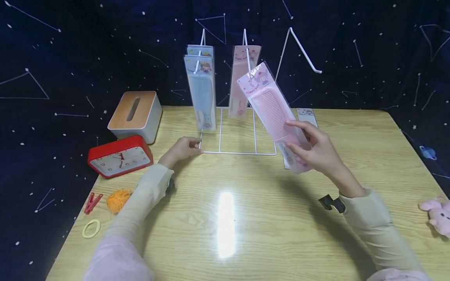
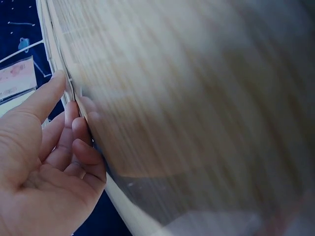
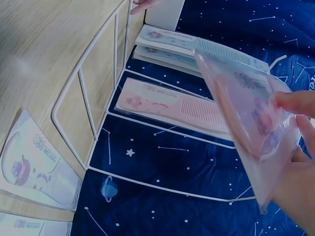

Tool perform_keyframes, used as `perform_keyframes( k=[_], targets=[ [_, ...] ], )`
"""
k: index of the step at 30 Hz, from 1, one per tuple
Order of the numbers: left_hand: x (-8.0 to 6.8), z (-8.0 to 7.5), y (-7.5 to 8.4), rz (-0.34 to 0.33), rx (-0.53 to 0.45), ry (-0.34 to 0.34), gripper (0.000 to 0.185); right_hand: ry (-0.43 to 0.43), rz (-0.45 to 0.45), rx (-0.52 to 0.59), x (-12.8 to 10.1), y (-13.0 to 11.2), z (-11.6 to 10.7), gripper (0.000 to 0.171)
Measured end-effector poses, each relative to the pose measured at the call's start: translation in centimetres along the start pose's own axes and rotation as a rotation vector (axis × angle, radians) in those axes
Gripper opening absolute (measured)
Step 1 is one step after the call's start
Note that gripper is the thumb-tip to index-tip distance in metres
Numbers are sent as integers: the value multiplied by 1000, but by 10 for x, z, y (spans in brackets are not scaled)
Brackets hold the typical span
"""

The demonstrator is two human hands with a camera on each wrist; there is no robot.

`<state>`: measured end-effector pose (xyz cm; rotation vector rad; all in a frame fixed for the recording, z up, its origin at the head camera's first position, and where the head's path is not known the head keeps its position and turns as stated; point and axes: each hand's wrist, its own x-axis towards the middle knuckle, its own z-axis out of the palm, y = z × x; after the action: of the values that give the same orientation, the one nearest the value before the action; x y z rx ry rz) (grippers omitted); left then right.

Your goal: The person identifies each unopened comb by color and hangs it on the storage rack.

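My right hand (image 1: pixel 318 148) grips the lower part of a pink comb in a clear package (image 1: pixel 270 109), tilted. The top of this package overlaps the tip of the middle hook of a white wire rack (image 1: pixel 239 153) in the head view. Behind it, another packaged pink comb (image 1: pixel 240 84) hangs on the same hook. Packaged blue combs (image 1: pixel 202 95) hang on the left hook, while the right hook (image 1: pixel 306 52) is bare. At the rack's front left corner my left hand (image 1: pixel 182 150) pinches the base wire between thumb and fingers.
Packaged combs (image 3: pixel 39 167) lie on the table right of the rack, partly hidden in the head view. To the left are a tissue box (image 1: pixel 135 113), red clock (image 1: pixel 120 156), orange yarn ball (image 1: pixel 118 200), red clip (image 1: pixel 93 203) and yellow ring (image 1: pixel 91 228). A pink plush toy (image 1: pixel 437 214) sits far right.
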<state>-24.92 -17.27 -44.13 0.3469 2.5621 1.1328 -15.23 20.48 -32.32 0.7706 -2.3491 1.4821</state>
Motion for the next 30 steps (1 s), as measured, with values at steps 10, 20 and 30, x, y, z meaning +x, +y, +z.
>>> perform_keyframes(
  k=[10,20,30],
  targets=[
    [-1,1,0,-6,17,-6,55,-64,185,71,14,9,11,51],
    [-1,0,3,-16,1,-6,55,-128,265,163,37,32,37,55],
    [-1,1,3,-34,-10,-7,55,-172,256,224,62,49,59,53]
  ],
)
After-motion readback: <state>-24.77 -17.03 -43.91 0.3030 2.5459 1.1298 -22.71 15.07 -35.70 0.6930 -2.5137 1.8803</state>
